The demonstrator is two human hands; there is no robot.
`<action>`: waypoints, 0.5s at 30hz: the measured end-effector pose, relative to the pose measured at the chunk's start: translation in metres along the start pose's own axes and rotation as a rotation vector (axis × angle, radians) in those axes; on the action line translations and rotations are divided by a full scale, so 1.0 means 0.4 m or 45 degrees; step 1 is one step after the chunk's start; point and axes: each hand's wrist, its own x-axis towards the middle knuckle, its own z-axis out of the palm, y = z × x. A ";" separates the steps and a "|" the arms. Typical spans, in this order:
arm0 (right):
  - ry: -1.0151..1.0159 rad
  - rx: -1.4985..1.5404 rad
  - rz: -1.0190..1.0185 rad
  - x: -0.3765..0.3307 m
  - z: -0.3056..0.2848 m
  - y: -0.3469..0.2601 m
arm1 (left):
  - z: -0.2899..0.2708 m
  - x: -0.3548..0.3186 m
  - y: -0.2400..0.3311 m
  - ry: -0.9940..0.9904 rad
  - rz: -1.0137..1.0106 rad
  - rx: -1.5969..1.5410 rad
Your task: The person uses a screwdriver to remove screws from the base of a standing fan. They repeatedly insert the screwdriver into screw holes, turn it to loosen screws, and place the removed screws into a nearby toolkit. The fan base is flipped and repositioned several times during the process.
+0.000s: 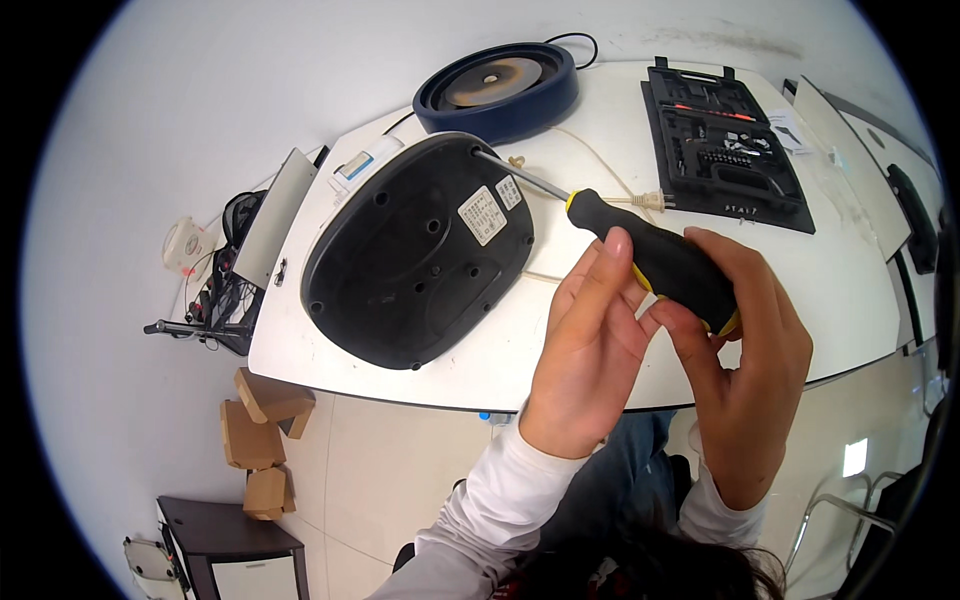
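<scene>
White table under two hands and a screwdriver

Pale walls and a tiled floor surround the white table (pixel 845 295). Farthest left, beyond the table's edge, sit a white appliance (pixel 187 247) and a tangle of black bag and cables (pixel 228 300). Nearer, on the floor at left, cardboard boxes (pixel 252 440) are stacked by the wall, with a dark cabinet (pixel 232 530) nearer still.

On the left part of the table lies a black oval base (pixel 380 270), its face with recessed holes and white labels (pixel 482 215) turned up. A white piece with a pale blue panel (pixel 356 165) shows at its far left edge. Just beyond stands a round, dark blue unit (pixel 495 125) with a metal disc in its top.

A black-and-yellow screwdriver (pixel 660 240) slants from the hands toward the far left, its tip at a hole by the base's far edge. The left hand (pixel 585 365) is half curled, thumb against the handle; how tightly its fingers close underneath is hidden. Farther right, the right hand (pixel 750 350) wraps the handle's butt end, fingers bent round it. Past the handle, a cream plug (pixel 650 201) lies on the table. At far right, an open black tool case (pixel 725 150) holds bits and tools.
</scene>
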 end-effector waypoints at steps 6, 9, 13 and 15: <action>-0.009 -0.051 -0.028 0.003 -0.013 -0.019 | 0.003 -0.004 -0.017 -0.119 -0.007 -0.079; 0.034 -0.075 -0.051 0.007 -0.013 -0.020 | -0.008 0.003 -0.023 -0.204 -0.012 -0.090; 0.029 -0.017 -0.085 0.016 -0.023 -0.004 | 0.009 -0.007 -0.011 -0.116 -0.012 -0.061; -0.026 0.053 0.090 0.011 -0.027 -0.025 | 0.019 -0.013 -0.007 -0.074 0.016 -0.075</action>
